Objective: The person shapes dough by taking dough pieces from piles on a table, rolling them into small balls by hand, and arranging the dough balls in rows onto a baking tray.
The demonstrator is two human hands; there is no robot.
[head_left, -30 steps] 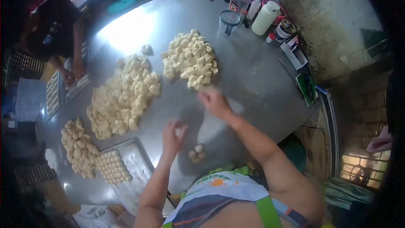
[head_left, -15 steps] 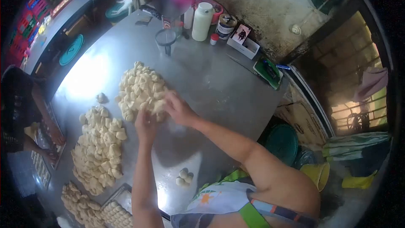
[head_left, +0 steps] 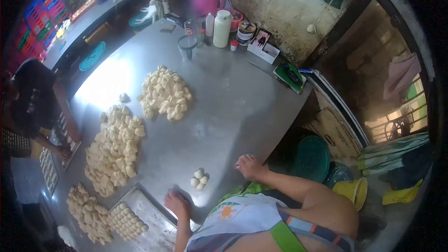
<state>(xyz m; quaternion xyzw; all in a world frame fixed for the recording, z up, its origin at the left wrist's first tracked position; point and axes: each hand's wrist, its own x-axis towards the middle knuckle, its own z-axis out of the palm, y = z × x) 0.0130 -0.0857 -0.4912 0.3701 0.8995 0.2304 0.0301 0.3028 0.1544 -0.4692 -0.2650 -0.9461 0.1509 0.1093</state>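
My left hand rests low on the metal table, beside the edge of a tray, its fingers apart and nothing visible in them. My right hand is near the table's front right edge, fingers curled; a small pale bit shows at its fingertips, too small to name. Between the hands sits a small cluster of round dough balls. A heap of dough pieces lies farther back, with a larger heap to its left. Rows of dough balls cover the tray's left part.
Another heap of dough lies front left. A co-worker handles trays at the left edge. A clear jug, white bottle, phone box and green item line the back. A teal bin stands right.
Both hands have left the back dough heap and moved down toward my body, the right one toward the right edge. The view has shifted slightly.
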